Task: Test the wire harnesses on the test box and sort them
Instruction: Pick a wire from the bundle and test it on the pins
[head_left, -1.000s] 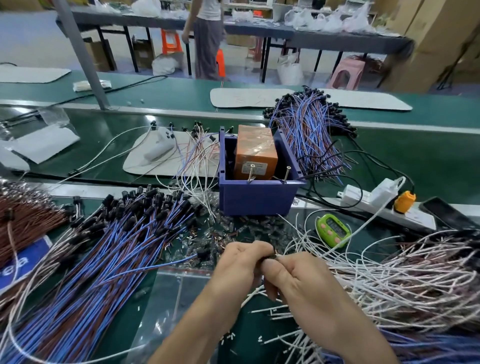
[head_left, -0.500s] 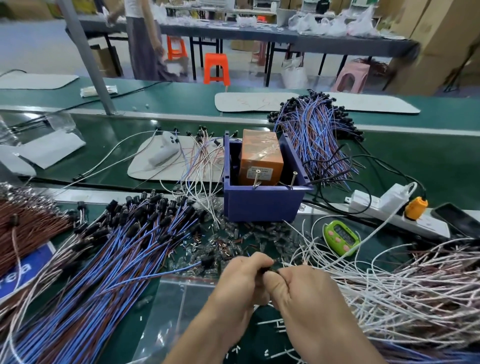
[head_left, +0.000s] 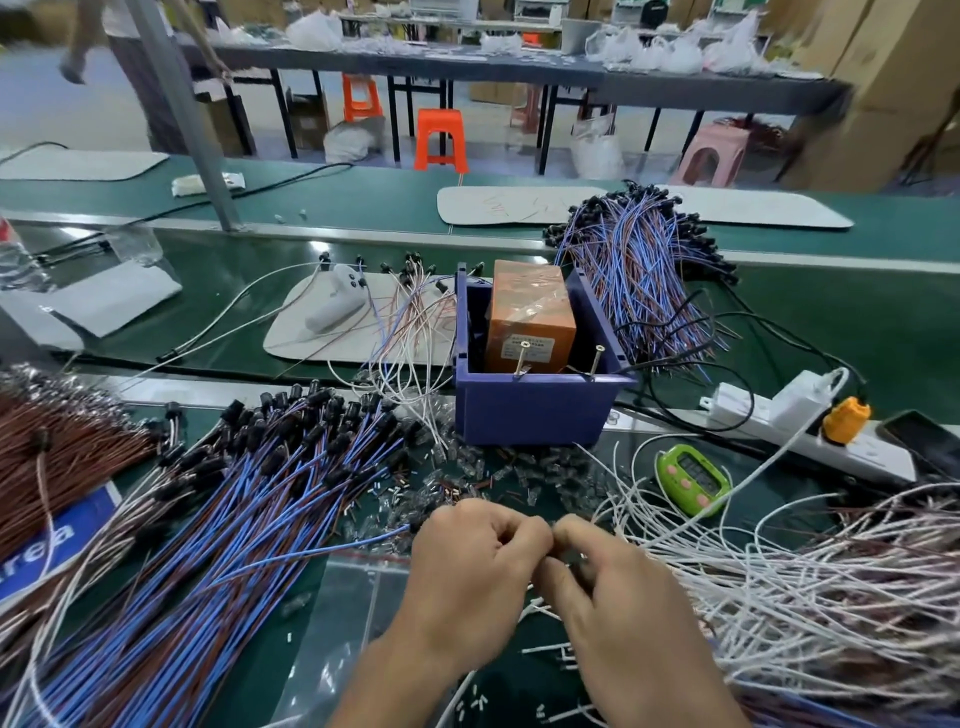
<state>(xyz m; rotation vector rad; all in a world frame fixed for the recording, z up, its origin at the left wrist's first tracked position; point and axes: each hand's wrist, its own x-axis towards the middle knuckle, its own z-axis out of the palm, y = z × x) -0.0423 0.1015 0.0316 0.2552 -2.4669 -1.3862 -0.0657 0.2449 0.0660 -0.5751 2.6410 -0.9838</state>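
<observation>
The left hand (head_left: 478, 571) and right hand (head_left: 628, 603), lower centre of frame, are both curled, pinching fingertip to fingertip a small piece that the fingers hide; the nearest blue harness (head_left: 363, 539) lies with its black plug (head_left: 415, 524) just beside the left hand, long axis toward lower left. The test box (head_left: 530, 312) lies straight up-frame, equally near either hand, long axis receding, its two pins (head_left: 521, 358) pointing up.

Bare left grip (head_left: 470, 577), right grip (head_left: 618, 597), forearms (head_left: 395, 675).
</observation>
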